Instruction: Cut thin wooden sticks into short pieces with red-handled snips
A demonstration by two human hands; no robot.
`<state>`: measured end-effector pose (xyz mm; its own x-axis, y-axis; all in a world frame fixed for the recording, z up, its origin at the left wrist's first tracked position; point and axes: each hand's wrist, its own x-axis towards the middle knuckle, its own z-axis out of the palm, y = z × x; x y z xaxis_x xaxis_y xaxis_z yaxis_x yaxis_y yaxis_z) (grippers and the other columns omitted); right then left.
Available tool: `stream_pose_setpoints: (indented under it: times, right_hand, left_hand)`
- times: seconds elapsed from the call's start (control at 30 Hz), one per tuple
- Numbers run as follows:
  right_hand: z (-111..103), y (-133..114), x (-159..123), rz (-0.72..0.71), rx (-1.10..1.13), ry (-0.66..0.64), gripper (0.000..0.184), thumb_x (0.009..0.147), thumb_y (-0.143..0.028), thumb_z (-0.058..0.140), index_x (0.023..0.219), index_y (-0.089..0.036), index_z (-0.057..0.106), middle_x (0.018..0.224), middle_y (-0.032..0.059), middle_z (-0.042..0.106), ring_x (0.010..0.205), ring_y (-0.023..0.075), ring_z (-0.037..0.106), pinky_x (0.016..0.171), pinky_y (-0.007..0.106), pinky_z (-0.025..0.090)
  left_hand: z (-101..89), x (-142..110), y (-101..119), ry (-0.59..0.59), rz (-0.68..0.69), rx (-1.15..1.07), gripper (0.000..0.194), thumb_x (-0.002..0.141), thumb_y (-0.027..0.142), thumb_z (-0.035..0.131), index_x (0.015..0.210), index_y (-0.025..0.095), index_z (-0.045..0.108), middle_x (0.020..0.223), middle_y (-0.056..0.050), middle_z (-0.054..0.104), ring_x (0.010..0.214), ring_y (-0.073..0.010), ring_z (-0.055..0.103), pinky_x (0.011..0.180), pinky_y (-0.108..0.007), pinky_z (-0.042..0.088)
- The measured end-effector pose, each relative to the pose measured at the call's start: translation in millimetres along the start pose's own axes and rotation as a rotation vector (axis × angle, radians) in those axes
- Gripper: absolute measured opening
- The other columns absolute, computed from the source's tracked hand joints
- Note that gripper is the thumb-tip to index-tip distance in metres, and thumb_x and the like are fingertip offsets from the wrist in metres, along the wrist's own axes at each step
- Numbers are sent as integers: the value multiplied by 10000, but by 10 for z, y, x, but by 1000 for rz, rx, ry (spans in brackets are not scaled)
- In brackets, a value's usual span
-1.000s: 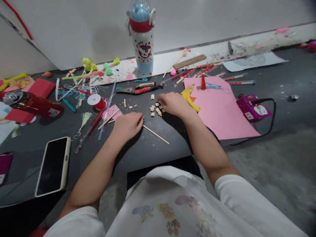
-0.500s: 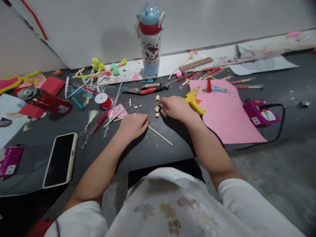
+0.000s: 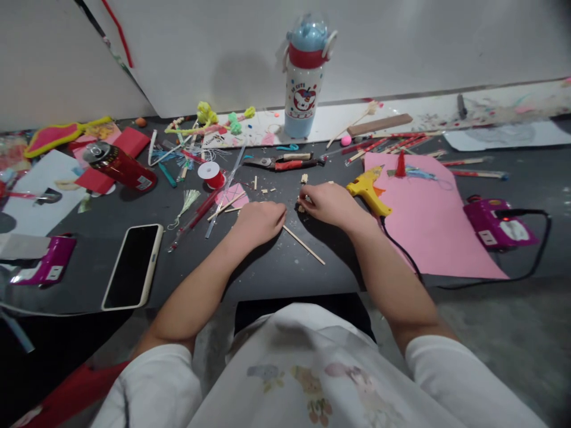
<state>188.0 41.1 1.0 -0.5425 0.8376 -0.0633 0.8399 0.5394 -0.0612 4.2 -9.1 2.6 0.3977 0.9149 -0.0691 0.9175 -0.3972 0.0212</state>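
Observation:
My left hand [image 3: 263,221] rests on the dark table, its fingers closed on a thin wooden stick [image 3: 305,245] that slants out toward the table's front edge. To its right, my right hand [image 3: 329,203] is curled over a little group of short wooden pieces [image 3: 301,208], fingertips drawn in among them. The palm hides most of that group. One short bundle of cut wood [image 3: 304,178] shows just beyond the fingers. Tiny wood bits [image 3: 267,191] lie between the hands, farther back. A yellow glue gun [image 3: 369,190] lies right of my right hand.
Pliers [image 3: 285,163] with red handles lie behind the hands, before an upright bottle [image 3: 306,83]. Left are a red thread spool [image 3: 212,175], a phone [image 3: 134,267] and a tilted drink can [image 3: 120,166]. Pink paper [image 3: 428,226] and a purple box [image 3: 497,223] with a cord are right.
The view has swung left, so everything shifts right in the picture. My right hand has moved over the wooden pieces, covering more of them. My left hand keeps the stick in place.

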Motion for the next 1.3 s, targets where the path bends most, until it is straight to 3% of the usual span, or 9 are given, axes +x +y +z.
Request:
stream_pose_setpoints:
  times: [0.23,0.4,0.7,0.93,1.1,1.3]
  right_hand:
    - [39,25,22,-31,-4,31,308,912,-366,390,879,-175,630,868,105,706,755,226,630,563,291,250]
    - [53,34,36,-33,5,23,316,909,-369,394,894,-168,636,881,113,707,753,223,625,564,291,251]
    - [88,53,49,-46,15,35,303,903,-369,399,877,-174,631,859,107,707,726,216,610,555,289,242]
    - [60,47,34,-39,24,26,310,902,-362,395,908,-175,642,875,115,706,745,223,610,582,287,290]
    - [26,64,30,-6,22,11,343,905,-371,381,988,-175,650,946,135,699,811,240,621,654,300,367]
    - [-71,116,59,71,-17,2,333,883,-355,407,1012,-178,657,988,144,698,855,266,643,677,321,411]
  left_hand:
    - [-134,11,-335,85,-363,52,357,902,337,346,985,185,657,917,-117,690,891,-277,641,717,-360,451]
    - [-205,-7,-618,18,-591,80,313,836,282,434,1010,171,671,961,-157,679,899,-312,634,741,-409,474]
    - [-252,-18,-647,-83,-582,51,302,791,298,477,953,163,694,954,-153,690,917,-315,640,769,-417,506]
    - [-166,9,-659,-110,-557,60,298,760,249,508,982,155,683,957,-167,689,903,-304,647,754,-410,516]
    - [-145,8,-648,-48,-559,71,291,776,258,489,977,149,669,950,-184,682,892,-316,642,737,-422,504]
    - [-184,0,-528,133,-570,62,348,856,331,371,1027,139,605,1007,-182,648,918,-300,616,765,-390,469]
